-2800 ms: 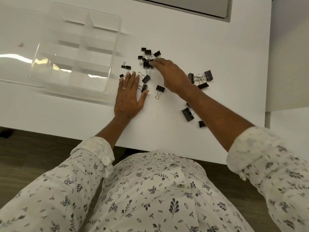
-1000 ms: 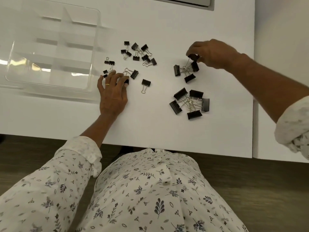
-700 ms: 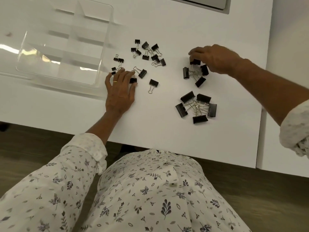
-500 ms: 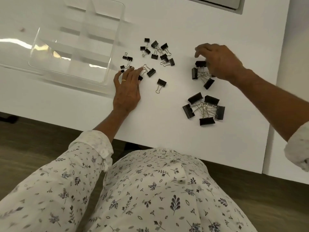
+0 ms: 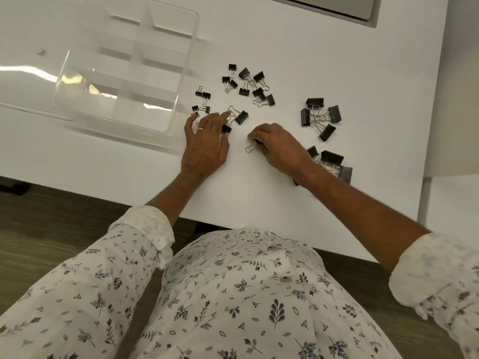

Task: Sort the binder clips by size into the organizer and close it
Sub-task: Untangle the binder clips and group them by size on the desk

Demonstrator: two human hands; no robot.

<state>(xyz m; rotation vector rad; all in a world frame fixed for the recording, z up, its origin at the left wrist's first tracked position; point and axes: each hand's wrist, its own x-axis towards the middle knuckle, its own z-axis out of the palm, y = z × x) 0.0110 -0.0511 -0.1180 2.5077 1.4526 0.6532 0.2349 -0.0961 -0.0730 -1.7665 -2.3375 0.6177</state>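
Black binder clips lie in groups on the white table (image 5: 311, 47). Several small clips (image 5: 248, 84) sit at the centre back. A group of larger clips (image 5: 320, 117) lies to the right, and another large group (image 5: 333, 164) is partly hidden behind my right wrist. My left hand (image 5: 206, 143) rests flat on the table, its fingers over a small clip (image 5: 226, 128) and beside a medium clip (image 5: 241, 117). My right hand (image 5: 278, 147) has curled fingers pinching a clip (image 5: 252, 146) whose wire handle sticks out to the left. The clear organizer (image 5: 121, 73) stands open at the left.
The organizer's compartments hold nothing that I can see. Its clear lid (image 5: 28, 81) lies flat to the left. A grey panel (image 5: 337, 6) sits at the table's back edge. The table's near edge runs just in front of my body.
My right hand left the larger clips at the right, came in toward the centre and now pinches the lone clip beside my left hand. My left hand stayed in place.
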